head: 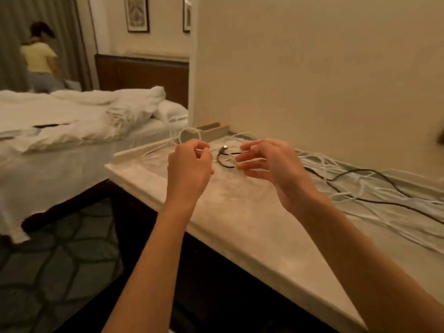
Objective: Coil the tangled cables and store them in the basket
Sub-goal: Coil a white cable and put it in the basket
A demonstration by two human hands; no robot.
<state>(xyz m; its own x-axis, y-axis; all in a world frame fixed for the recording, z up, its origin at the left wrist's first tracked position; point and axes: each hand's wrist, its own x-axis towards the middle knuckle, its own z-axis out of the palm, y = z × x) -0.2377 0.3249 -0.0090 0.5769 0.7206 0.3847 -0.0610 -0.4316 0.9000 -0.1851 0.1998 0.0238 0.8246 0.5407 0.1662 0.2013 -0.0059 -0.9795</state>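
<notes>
Nearest the camera the marble counter (240, 224) lay bare below the wrists, and both hands hung above it. The left hand (189, 164) was curled in a tight pinch on a thin white cable (201, 150). The right hand (266, 164) had its fingers half spread and loosely bent, with a pale strand crossing at their tips; whether it gripped that strand I could not tell. Between the two hands a short black cable (224, 164) lay in a loose loop on the stone, its metal plug (225, 148) pointing up and away. Out to the right of the right hand sprawled the tangle (360, 188), white and black leads all over each other, so by my reading most of the job was left. Just beyond the left hand's knuckles sat one neat white coil (189, 135), which looked like the only one finished. Past that, at the counter's far end, stood the wooden-sided basket (216, 131); only its rim showed, its contents were hidden, and whether the coil was inside it or just beside it was not clear.
</notes>
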